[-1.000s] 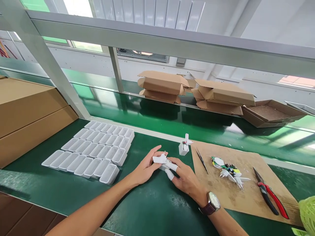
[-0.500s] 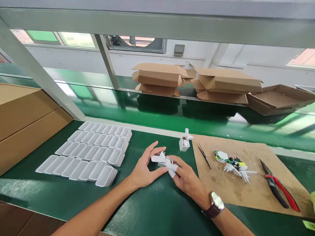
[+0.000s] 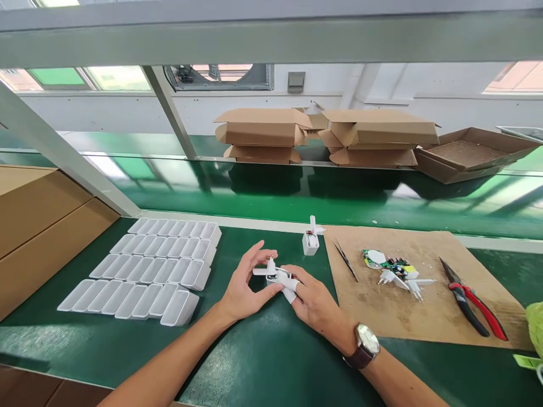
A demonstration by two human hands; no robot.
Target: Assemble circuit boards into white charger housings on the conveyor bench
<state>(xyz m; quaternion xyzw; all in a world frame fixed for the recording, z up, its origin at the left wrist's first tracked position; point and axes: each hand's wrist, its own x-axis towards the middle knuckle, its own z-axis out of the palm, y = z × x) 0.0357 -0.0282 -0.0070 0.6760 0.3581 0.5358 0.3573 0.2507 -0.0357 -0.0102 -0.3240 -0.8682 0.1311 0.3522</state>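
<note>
Thumb of the left hand (image 3: 242,289) touches a white case (image 3: 271,280) held over the middle of the bench (image 3: 254,362), the other fingers spread wide behind it, while the right hand (image 3: 317,299) grips the case firmly. A second ago the plug piece (image 3: 271,264) hid the opening; now it points upward and dark innards show, so the case seems unclosed. Beyond, another filled unit (image 3: 311,244) stands near the bench's far edge.
</note>
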